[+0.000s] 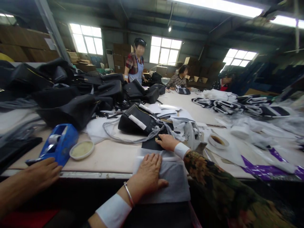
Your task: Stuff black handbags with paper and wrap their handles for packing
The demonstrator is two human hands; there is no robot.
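My left hand [148, 171], with a silver bangle and a white cuff, lies flat with fingers stretched over a thin white sheet [174, 180]. The sheet covers part of a flat black piece [152, 144] and hangs over the table edge. My right hand [168, 142], in a camouflage sleeve with a white cuff, has its fingers curled at the far part of the black piece, beside a small gold fitting [156, 139]. Just beyond lies a black bag [128, 122] with white wrapping on its handles and greyish plastic wrap around it.
Another person's hand [45, 171] rests at the left by a blue tape dispenser [63, 139] and a round dish [82, 149]. A grey tape dispenser [192, 136] and a tape roll [218, 141] are at right. Black bags [68, 106] pile up left; several people work beyond.
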